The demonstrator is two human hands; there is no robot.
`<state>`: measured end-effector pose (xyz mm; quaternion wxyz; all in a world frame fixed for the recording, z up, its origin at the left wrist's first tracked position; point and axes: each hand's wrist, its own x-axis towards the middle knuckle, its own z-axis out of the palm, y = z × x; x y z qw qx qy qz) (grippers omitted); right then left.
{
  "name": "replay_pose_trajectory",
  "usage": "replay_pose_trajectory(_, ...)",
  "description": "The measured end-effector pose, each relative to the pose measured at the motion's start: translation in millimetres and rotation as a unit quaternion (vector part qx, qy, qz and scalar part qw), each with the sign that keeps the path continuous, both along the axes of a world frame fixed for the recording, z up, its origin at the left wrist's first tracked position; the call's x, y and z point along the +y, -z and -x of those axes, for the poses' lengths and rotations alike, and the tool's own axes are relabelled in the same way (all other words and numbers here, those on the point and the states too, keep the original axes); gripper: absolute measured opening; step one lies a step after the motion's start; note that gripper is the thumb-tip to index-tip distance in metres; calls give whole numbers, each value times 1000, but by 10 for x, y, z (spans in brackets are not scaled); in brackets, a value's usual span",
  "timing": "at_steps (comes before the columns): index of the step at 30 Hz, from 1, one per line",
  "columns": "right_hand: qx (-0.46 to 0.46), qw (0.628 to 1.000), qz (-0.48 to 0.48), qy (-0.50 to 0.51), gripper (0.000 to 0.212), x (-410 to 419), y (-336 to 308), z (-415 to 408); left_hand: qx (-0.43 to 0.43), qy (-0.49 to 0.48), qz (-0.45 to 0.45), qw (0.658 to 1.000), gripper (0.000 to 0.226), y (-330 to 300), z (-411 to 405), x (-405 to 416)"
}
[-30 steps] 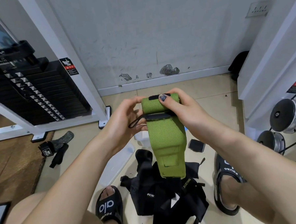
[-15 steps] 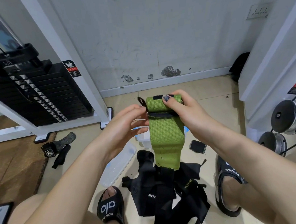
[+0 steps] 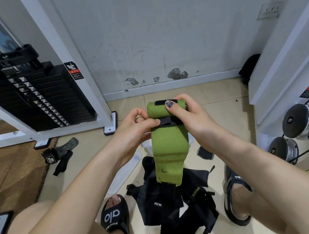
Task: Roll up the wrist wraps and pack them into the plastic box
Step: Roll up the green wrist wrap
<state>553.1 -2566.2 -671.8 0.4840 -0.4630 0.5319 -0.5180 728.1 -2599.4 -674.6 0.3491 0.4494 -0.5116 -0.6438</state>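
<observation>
Rolling is under way: your right hand grips the green wrist wrap's roll, your left hand pinches its black loop, and next you wind the tail hanging toward 6 o'clock.

Green wrist wrap mid-frame, top end rolled, tail hanging down. Black wraps piled bottom centre. Clear plastic box mostly hidden behind the green one.
</observation>
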Motion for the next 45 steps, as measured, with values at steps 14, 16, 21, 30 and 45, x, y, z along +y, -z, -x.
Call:
replay_pose_trajectory(14, -131, 988, -61, -46, 25, 52, -82, 13, -74, 85, 192, 975, 45, -9, -41, 8)
replay_pose_trajectory(16, -136, 988, -63, -48, 26, 54, -77, 22, -79, 92, 209, 970, 42, -11, -48, 9)
replay_pose_trajectory(21, -135, 988, -54, -59, 26, 45, -60, 60, -48, 91, 198, 975, 42, -51, -49, 16)
replay_pose_trajectory(30, -148, 986, -32, -75, 31, 46, -90, 86, -20, 104, 167, 980, 43, -94, -67, -12)
replay_pose_trajectory(45, -91, 993, -2, -79, 46, 35, -69, 94, -8, 110, 101, 989, 19, -130, -64, -31)
